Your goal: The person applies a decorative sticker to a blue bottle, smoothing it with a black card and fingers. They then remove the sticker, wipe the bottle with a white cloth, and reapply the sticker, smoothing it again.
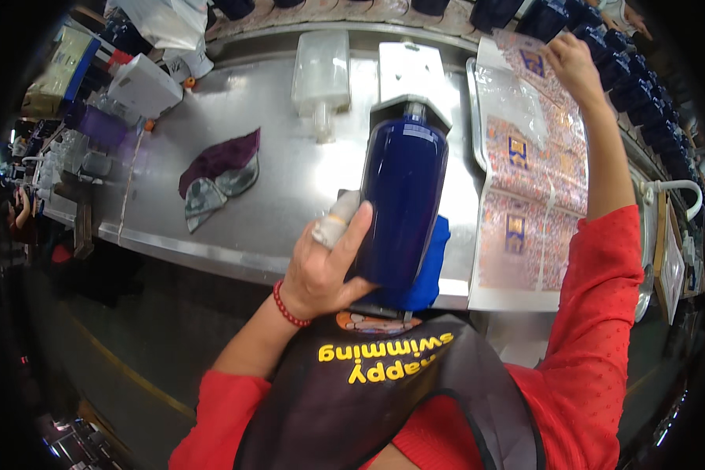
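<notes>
My left hand, with a pale cover on one finger, grips the side of a glossy dark blue bottle. The bottle lies tilted, its neck toward a white and black holder on the far side. At the upper right, my right hand has its fingers pinched at the far end of a patterned sheet with a blue and orange emblem. More patterned sheets lie beneath, and a clear plastic film covers part of them. A blue cloth shows under the bottle's near end.
A clear glass bottle lies on the metal table. Purple and grey cloths are at the left, near a white box. Rows of dark blue bottles line the far right. A white curved pipe stands at the right.
</notes>
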Motion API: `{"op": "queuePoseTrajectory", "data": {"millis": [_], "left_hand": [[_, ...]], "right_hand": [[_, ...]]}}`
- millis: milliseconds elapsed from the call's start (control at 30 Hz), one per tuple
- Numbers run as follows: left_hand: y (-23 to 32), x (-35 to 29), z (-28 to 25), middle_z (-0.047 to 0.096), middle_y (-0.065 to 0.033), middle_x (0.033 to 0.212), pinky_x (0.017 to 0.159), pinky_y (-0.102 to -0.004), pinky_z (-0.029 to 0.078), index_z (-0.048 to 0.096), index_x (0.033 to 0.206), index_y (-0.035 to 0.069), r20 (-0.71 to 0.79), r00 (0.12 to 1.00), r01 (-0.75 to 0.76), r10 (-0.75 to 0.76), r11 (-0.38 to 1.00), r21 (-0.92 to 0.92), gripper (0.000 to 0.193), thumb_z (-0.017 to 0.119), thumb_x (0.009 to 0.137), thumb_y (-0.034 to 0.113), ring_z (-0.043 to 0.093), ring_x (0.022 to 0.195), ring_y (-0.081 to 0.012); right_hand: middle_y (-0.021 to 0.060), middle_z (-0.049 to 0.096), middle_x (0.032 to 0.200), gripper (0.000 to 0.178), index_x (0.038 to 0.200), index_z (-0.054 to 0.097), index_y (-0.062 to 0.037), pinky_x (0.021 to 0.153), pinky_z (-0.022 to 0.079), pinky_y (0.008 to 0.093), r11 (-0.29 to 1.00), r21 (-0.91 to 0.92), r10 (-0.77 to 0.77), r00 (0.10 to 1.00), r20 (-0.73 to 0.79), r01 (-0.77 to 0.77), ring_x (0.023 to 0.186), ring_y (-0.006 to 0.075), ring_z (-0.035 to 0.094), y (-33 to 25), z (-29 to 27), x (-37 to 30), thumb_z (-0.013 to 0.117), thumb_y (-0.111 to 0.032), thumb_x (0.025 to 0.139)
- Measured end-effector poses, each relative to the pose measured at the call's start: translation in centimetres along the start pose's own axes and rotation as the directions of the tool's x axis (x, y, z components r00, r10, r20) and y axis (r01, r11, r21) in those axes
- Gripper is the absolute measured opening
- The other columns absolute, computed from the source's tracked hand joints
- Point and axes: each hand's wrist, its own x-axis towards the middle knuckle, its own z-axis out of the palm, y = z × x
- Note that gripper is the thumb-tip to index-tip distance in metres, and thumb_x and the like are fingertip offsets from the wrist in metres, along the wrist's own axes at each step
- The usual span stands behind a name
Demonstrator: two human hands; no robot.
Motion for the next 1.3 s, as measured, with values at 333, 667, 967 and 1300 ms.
{"op": "queuePoseTrajectory", "data": {"millis": [333,667,967,1300], "left_hand": [[2.6,1.8,-2.3,0.072,-0.0174,0.101,0.065,-0.0309,0.052,0.044,0.148,-0.009,-0.039,0.985,0.15,-0.166,0.953,-0.265,0.089,0.081,0.086,0.04,0.059,0.065,-0.0189],[3.8,2.3,-3.1,0.068,-0.0247,0.105,0.077,-0.037,0.056,0.047,0.146,-0.008,0.044,0.997,0.064,-0.064,0.998,0.003,0.08,0.081,0.086,0.034,0.07,0.08,-0.0323],[2.4,-0.8,0.0,0.064,-0.0221,0.122,0.111,-0.0529,0.028,0.051,0.142,-0.006,-0.024,0.975,0.22,-0.221,0.975,-0.024,0.077,0.073,0.089,0.045,0.044,0.134,-0.0417],[1.9,-1.0,0.9,0.065,-0.0216,0.119,0.108,-0.0537,0.026,0.05,0.141,-0.007,-0.028,0.992,0.124,-0.123,0.991,0.052,0.078,0.066,0.093,0.053,0.043,0.13,-0.0427]], "right_hand": [[0.0144,0.059,0.092,0.033,0.094,0.064,0.0026,0.082,0.045,0.0432,0.992,0.085,-0.085,0.995,-0.046,0.089,0.089,0.0337,0.057,-2.2,-9.7,-2.1,0.062,-0.029,0.102],[0.0112,0.058,0.09,0.033,0.092,0.065,0.0041,0.084,0.045,0.0399,0.991,0.128,-0.034,0.999,0.015,0.032,0.089,0.0277,0.056,-8.7,-15.6,-4.9,0.063,-0.027,0.102],[0.0097,0.055,0.089,0.032,0.09,0.061,0.0031,0.081,0.044,0.0379,0.966,0.248,-0.082,0.997,0.002,0.078,0.087,0.025,0.054,-11.2,-17.7,-6.7,0.063,-0.027,0.102],[0.009,0.056,0.091,0.03,0.092,0.062,0.0027,0.082,0.045,0.0363,0.966,0.251,-0.077,0.996,0.039,0.065,0.088,0.0238,0.054,-10.2,-17.7,-7.9,0.062,-0.025,0.103]]}}
